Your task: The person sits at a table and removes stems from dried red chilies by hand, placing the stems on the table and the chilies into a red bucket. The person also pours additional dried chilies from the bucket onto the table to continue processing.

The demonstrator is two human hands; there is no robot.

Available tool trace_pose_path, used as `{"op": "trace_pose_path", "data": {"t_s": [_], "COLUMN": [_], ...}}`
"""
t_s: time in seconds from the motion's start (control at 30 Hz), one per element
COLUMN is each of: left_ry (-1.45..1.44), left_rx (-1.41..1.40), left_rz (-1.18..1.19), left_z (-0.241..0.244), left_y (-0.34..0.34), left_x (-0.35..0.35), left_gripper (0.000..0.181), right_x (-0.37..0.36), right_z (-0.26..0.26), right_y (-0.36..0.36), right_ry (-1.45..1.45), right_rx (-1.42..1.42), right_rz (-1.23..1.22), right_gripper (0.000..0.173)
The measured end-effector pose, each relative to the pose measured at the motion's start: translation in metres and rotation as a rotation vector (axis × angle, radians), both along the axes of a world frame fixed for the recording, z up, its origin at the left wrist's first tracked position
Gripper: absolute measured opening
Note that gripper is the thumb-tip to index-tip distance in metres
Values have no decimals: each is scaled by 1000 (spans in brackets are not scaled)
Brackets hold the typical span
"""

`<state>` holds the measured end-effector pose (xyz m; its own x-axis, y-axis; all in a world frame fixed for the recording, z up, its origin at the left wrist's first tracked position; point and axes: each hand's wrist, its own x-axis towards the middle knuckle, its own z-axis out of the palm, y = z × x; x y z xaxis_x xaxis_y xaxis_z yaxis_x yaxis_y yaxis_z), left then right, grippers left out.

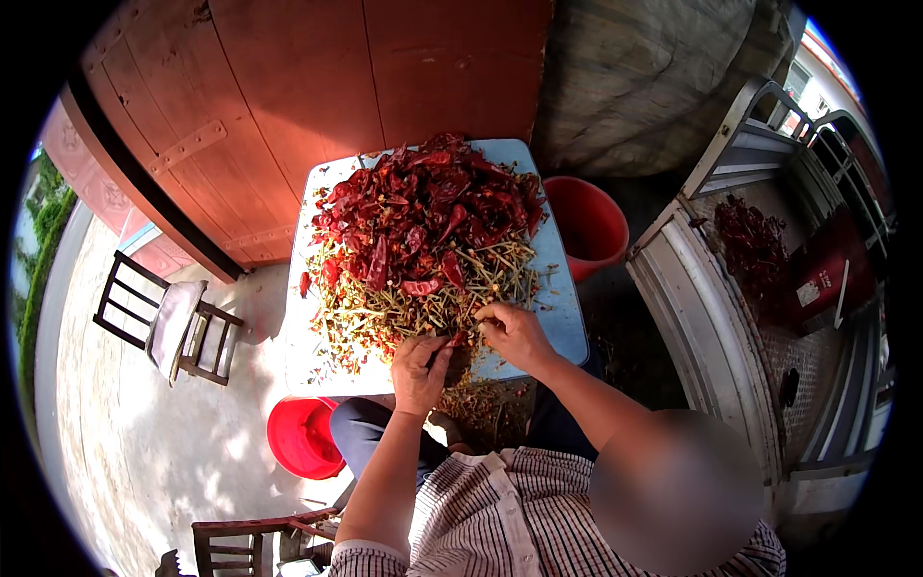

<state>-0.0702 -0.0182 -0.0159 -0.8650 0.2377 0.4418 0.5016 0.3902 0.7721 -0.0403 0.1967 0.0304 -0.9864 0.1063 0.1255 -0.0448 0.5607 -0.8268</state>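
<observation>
My left hand is at the front edge of a small pale-blue table, its thumb and fingers shut on a dried red chili pepper. Just to the right, my right hand pinches what looks like a thin chili stem, partly hidden by the fingertips. Before both hands spreads a layer of loose tan stems and seeds. Behind it rises a heap of dried red chili pods, some torn and flattened.
A red plastic bucket stands right of the table, another red bucket by my left knee. Stem litter lies beneath the table. Wooden chairs are at left. A metal cargo bed at right holds more chilies. A red wooden door stands behind.
</observation>
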Motion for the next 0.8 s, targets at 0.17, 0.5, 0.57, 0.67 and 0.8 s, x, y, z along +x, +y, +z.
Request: {"op": "trace_pose_path", "data": {"t_s": [0.17, 0.5, 0.57, 0.67, 0.8], "left_ry": [-109, -221, -299, -270, -409], "left_rx": [187, 496, 578, 574, 570], "left_rz": [-35, 94, 245, 459, 716], "left_z": [4, 30, 31, -6, -87], "left_y": [-4, -107, -140, -208, -284], "left_x": [-2, 11, 17, 25, 55], "left_gripper": [19, 19, 15, 12, 10], "right_x": [4, 5, 4, 3, 4], "right_z": [5, 4, -5, -24, -28], "right_y": [1, 20, 25, 28, 26], "right_ry": [114, 153, 118, 77, 16], "right_rx": [22, 282, 302, 319, 352], "right_rz": [-44, -99, -112, -98, -69], "right_gripper": [16, 15, 15, 14, 14]}}
